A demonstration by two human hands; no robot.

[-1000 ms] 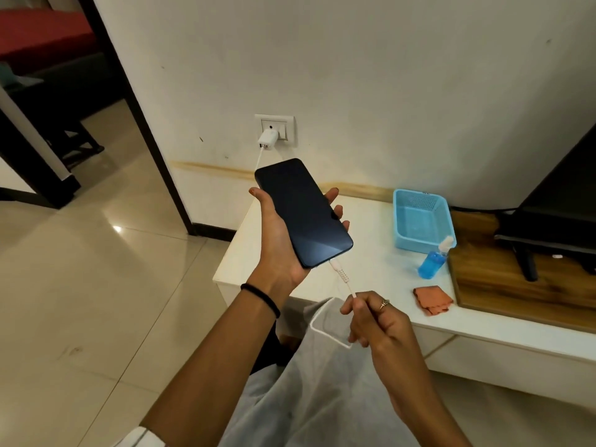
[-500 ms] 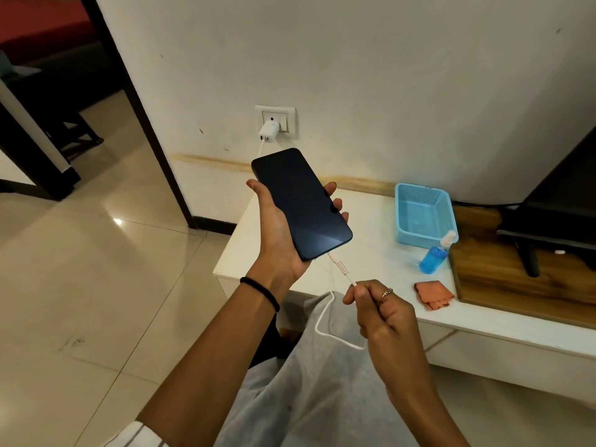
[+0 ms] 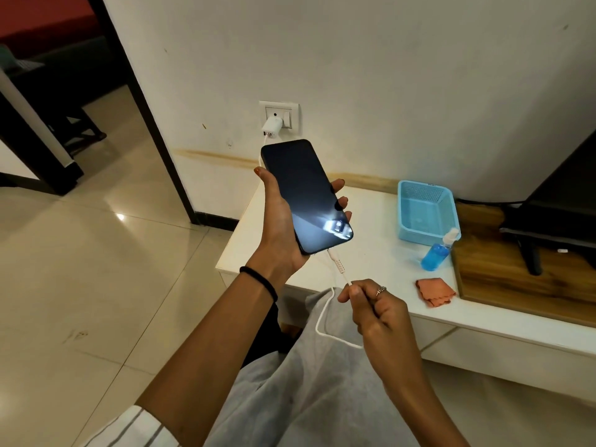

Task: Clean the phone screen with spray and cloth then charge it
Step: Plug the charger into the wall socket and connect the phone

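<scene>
- From my remote feed, a low white cabinet (image 3: 371, 221) stands against a cream wall (image 3: 354, 59), glossy beige floor tiles (image 3: 96, 285) spreading left toward a dark doorway (image 3: 135, 108).
- On the cabinet I see a blue basket (image 3: 427, 214), a blue spray bottle (image 3: 436, 254) lying just beside it, and an orange cloth (image 3: 434, 291) nearer the front edge.
- The left hand (image 3: 280, 233) grasps the phone (image 3: 306, 195) above the cabinet's left end, its screen dark with a glare patch.
- The right hand (image 3: 377, 308) pinches the white cable (image 3: 325, 317) just below the connector (image 3: 335, 261), which meets the phone's lower edge.
- A white charger (image 3: 272, 126) sits in the wall socket (image 3: 280, 115).
- The phone hides the upper cable; a dark screen on a stand (image 3: 554, 214) is cut off at right, and the room beyond the doorway is too dim for me to read.
</scene>
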